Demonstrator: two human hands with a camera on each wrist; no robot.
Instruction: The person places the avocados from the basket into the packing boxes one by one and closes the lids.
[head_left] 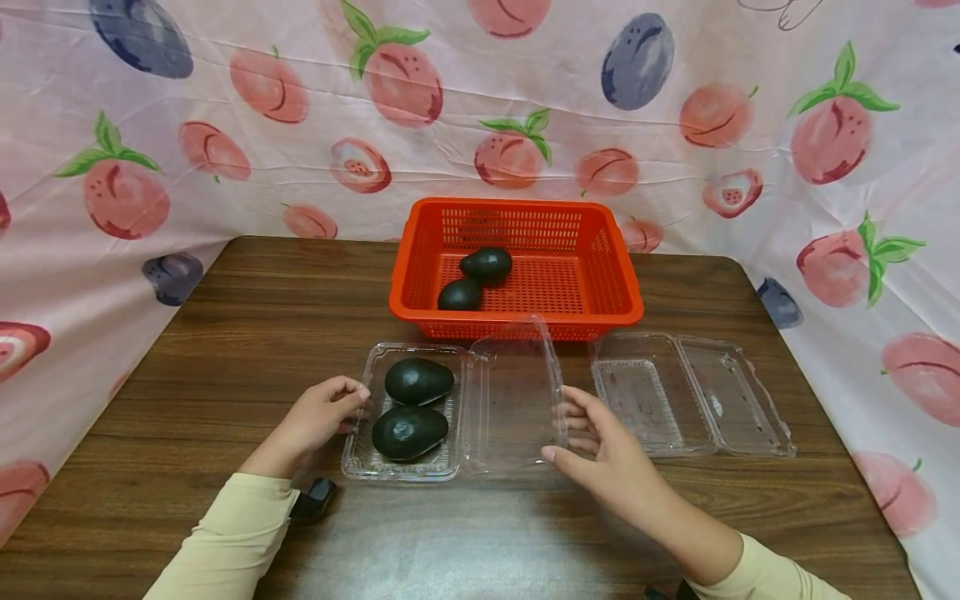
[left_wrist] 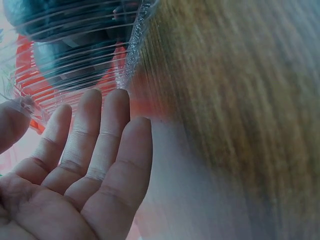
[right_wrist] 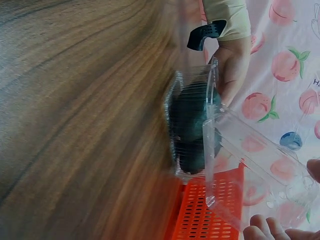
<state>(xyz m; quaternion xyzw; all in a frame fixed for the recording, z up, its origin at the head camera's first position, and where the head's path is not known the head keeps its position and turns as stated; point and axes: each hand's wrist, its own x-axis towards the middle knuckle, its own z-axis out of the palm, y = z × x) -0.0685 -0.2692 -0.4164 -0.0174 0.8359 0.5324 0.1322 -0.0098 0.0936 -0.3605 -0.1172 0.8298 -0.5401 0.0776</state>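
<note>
Two dark green avocados (head_left: 419, 381) lie side by side in the base of a clear plastic clamshell box (head_left: 405, 477). Its hinged lid (head_left: 517, 400) is tilted partway up on the right. At the lid's free edge is my right hand (head_left: 611, 454), thumb and fingers spread about the edge, fingertips touching or very near it. My left hand (head_left: 318, 421) is at the left wall of the base; the left wrist view shows its fingers (left_wrist: 85, 120) fairly straight against the ribbed side, thumb by the rim. The right wrist view shows the lid (right_wrist: 260, 150) between base and right hand.
A red plastic basket (head_left: 628, 308) with two more avocados (head_left: 487, 265) stands behind the box. To the right, a second clear clamshell box (head_left: 652, 400) lies opened flat on the brown wooden table (head_left: 247, 333). A fruit-print cloth (head_left: 300, 167) hangs around the table's back and sides.
</note>
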